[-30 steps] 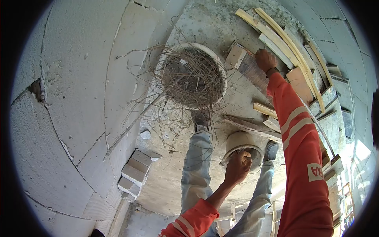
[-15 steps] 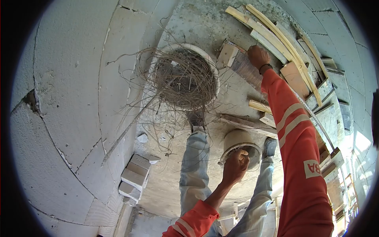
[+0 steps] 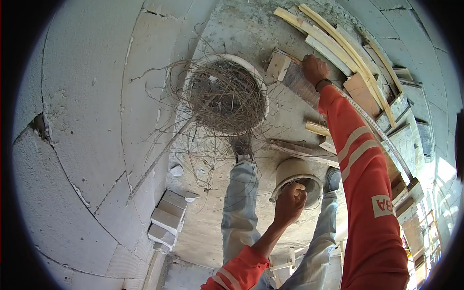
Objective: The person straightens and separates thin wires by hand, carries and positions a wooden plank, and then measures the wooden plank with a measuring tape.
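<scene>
My right hand is closed on a measuring tape over a brown, smooth-faced board. One end of the tape reaches past my fingers along the edge of a pale wood block at the board's end. Its other side runs down beside my sleeve, with the markings facing up. My left hand is curled into a fist over the mouth of a light bucket. Whatever its fingers hold, if anything, is hidden.
A round tub heaped with tangled wire stands ahead, stray ends sticking out. Long wooden strips and boards lie along the right wall. Grey blocks are stacked by the left wall. A wooden plank lies near the bucket.
The tape beside my right sleeve now shows its marked face, where before it was edge-on. My right hand has shifted very slightly left. My left hand stays curled over the bucket.
</scene>
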Demonstrator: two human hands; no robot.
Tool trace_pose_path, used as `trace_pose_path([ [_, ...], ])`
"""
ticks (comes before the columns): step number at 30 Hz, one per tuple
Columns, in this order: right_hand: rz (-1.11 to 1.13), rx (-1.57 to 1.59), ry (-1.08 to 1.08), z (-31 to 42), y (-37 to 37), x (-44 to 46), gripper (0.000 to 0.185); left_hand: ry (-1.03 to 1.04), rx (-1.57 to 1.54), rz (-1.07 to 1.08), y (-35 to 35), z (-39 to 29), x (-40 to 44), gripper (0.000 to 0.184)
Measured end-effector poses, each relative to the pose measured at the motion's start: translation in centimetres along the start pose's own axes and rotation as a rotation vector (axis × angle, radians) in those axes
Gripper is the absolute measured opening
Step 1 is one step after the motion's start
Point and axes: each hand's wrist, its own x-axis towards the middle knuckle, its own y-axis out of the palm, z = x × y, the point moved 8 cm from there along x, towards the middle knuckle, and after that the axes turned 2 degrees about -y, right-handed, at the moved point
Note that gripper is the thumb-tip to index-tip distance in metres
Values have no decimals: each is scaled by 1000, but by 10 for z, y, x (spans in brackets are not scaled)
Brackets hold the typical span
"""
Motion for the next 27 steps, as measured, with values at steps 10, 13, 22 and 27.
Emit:
trace_pose_path([
  [10, -29, -55, -65, -2, 12, 8, 14, 19, 14, 4, 0, 0, 2, 24],
  [13, -60, -6, -30, -2, 5, 2, 13, 26, 4, -5, -1, -1, 1, 24],
  [22, -61, 28, -6, -2, 0, -3, 15, 13, -30, -9, -1, -4, 0, 21],
  [27, -52, 17, -9, 0, -4, -5, 17, 6, -21, -14, 0, -3, 1, 22],
])
